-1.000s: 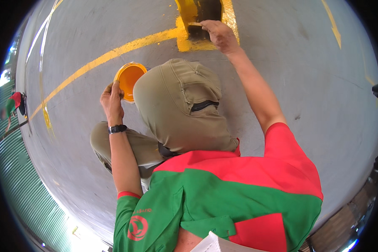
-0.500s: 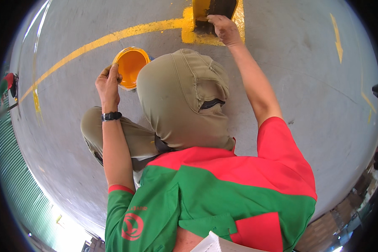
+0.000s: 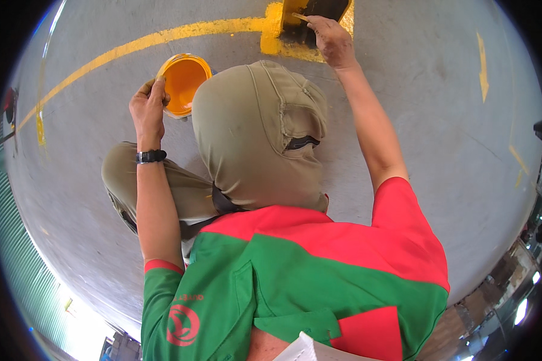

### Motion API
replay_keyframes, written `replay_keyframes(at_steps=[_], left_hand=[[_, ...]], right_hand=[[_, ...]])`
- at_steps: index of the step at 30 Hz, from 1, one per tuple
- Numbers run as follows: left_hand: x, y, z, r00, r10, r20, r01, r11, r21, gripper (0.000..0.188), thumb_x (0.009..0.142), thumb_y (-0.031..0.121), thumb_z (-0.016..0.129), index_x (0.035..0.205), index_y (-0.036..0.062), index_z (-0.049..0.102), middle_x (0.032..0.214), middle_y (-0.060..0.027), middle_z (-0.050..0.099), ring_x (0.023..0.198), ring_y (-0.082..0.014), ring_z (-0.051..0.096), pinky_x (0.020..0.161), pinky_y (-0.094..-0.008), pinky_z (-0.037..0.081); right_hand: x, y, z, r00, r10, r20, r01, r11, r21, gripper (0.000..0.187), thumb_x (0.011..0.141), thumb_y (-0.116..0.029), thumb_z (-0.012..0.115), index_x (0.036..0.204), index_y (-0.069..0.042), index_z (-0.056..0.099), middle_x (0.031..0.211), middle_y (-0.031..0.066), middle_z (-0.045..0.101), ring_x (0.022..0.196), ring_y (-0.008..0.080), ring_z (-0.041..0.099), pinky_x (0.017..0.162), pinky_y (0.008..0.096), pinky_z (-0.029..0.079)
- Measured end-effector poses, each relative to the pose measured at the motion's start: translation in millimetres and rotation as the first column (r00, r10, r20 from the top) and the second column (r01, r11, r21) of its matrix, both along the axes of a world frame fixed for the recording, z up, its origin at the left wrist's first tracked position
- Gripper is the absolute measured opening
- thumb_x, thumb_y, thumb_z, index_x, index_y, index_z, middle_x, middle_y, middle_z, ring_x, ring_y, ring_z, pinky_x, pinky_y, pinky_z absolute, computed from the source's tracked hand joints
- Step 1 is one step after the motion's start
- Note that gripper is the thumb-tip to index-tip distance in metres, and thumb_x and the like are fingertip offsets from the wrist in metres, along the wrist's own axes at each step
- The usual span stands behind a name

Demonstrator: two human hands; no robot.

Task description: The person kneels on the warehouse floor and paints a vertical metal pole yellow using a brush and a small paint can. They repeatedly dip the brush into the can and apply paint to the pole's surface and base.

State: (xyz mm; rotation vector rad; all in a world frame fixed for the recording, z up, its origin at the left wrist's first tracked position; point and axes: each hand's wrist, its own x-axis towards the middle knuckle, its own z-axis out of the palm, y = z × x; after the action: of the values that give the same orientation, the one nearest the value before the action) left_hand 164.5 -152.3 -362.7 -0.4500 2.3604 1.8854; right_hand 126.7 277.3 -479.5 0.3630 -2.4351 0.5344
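Note:
My left hand [image 3: 149, 107] is closed on the rim of a round paint bucket [image 3: 208, 67], thumb over the edge, fingers outside. Orange-yellow paint coats its inside, and it stands tilted beside my raised knee. Up ahead, my right hand [image 3: 334, 43] pinches a paintbrush [image 3: 300, 17], of which only a thin yellowish handle shows; the bristles cannot be made out. That hand is in front of a yellow and black post [image 3: 320, 8], cut off by the top edge. Yellow paint [image 3: 272, 47] covers the floor around the post's foot.
A yellow floor line [image 3: 144, 41] curves leftward from the post. My bent knees [image 3: 253, 132] lie between my arms. A yellow arrow [image 3: 482, 69] marks the grey floor at right. Green corrugated sheeting [image 3: 24, 240] runs along the far left.
The view has shifted a little. My right hand has drawn slightly back from the post's face, and the brush handle now shows. The left hand keeps its hold on the bucket rim.

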Motion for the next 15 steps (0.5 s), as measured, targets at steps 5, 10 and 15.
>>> replay_keyframes(at_steps=[5, 10, 15], left_hand=[[-1, 1, 3, 1.000, 0.002, 0.016, -0.002, 1.000, -0.012, 0.033, 0.098, 0.021, 0.071, 0.109, -0.0098, 0.070, 0.074, -0.0013, 0.062, 0.065, -0.0084, 0.054, 0.062, -0.0241, 0.044], [0, 2, 1, 1.000, -0.001, -0.001, 0.001, 1.000, -0.003, 0.033, 0.098, 0.021, 0.071, 0.110, -0.0101, 0.070, 0.073, -0.0014, 0.062, 0.065, -0.0085, 0.054, 0.062, -0.0241, 0.044], [0, 2, 3, 1.000, 0.009, 0.003, -0.009, 1.000, 0.002, 0.032, 0.097, 0.020, 0.071, 0.109, -0.0100, 0.070, 0.073, -0.0013, 0.062, 0.065, -0.0085, 0.054, 0.062, -0.0240, 0.044]], right_hand=[[1, -6, 12, 1.000, 0.012, 0.016, -0.014, 0.995, 0.102, 0.025, 0.089, -0.005, 0.069, 0.112, -0.012, 0.070, 0.105, 0.0066, 0.075, 0.099, 0.0266, 0.071, 0.082, 0.0361, 0.059], [-1, -2, 14, 0.988, -0.069, -0.136, 0.062, 0.997, -0.054, 0.023, 0.089, -0.006, 0.066, 0.110, -0.014, 0.070, 0.105, 0.0023, 0.074, 0.099, 0.0246, 0.071, 0.083, 0.0365, 0.059], [-5, -5, 9, 0.998, 0.015, 0.057, -0.021, 0.993, 0.119, 0.024, 0.088, -0.005, 0.065, 0.110, -0.014, 0.070, 0.105, 0.0026, 0.074, 0.099, 0.0248, 0.071, 0.083, 0.0362, 0.060]])
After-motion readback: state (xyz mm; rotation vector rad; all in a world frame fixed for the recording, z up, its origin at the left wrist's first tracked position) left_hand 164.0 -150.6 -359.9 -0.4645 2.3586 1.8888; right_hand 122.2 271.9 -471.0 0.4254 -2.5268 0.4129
